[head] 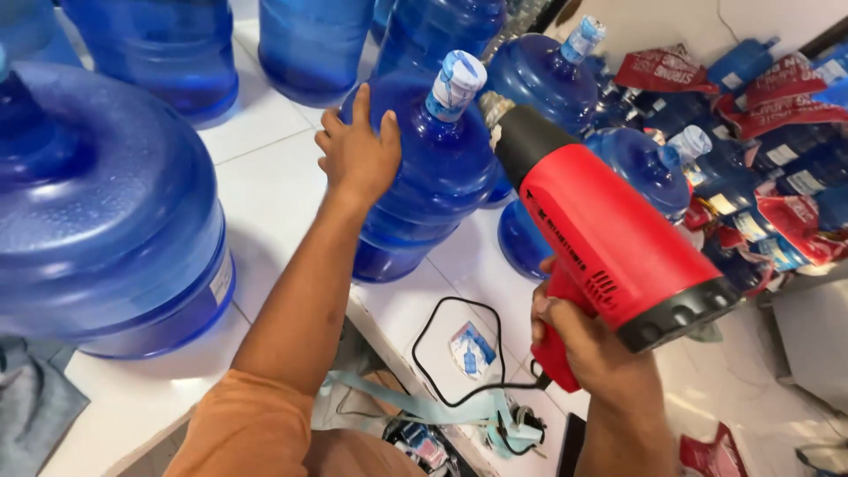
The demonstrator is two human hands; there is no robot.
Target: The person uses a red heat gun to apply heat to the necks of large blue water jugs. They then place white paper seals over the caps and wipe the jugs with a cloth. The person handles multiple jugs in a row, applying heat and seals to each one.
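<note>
One head-worn camera looks steeply down and forward from just above the hands, close in. The left hand (358, 150) sits at centre, the right hand (587, 340) nearer the lens, low and right. Jugs (433, 168) crowd the far side beyond both hands.

Red heat gun (609, 238), blue bottle (433, 168)

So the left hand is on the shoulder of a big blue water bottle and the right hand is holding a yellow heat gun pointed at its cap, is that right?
Not quite: the heat gun is red with a black nozzle, not yellow, as the head view shows. The rest holds: the left hand rests on the shoulder of the blue water bottle, and the right hand grips the gun's handle, its nozzle aimed at the cap.
</note>
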